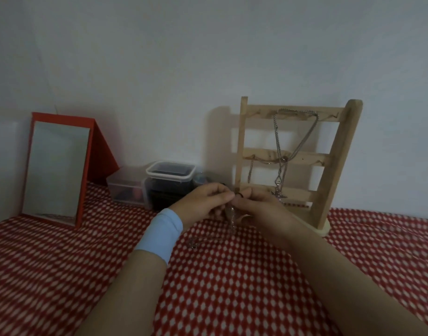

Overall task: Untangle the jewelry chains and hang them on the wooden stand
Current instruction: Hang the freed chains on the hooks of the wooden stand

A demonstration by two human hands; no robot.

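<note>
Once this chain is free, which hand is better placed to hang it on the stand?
Right, probably. The right hand pinches the chain and sits directly before the wooden stand; the left hand, also pinching it, is farther to the stand's left.

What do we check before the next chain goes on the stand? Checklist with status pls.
1. Grip: left hand and right hand both pinch the chain: ok.
2. That chain untangled: cannot tell, too blurred.
3. It hangs free of the cloth: not ok, its lower end lies there.
4. The stand sits on its base: ok.
5. Room on the top bar: ok, its left part is bare.
6. The hung chains separate: not ok, they seem to cross at the middle bar.
</note>
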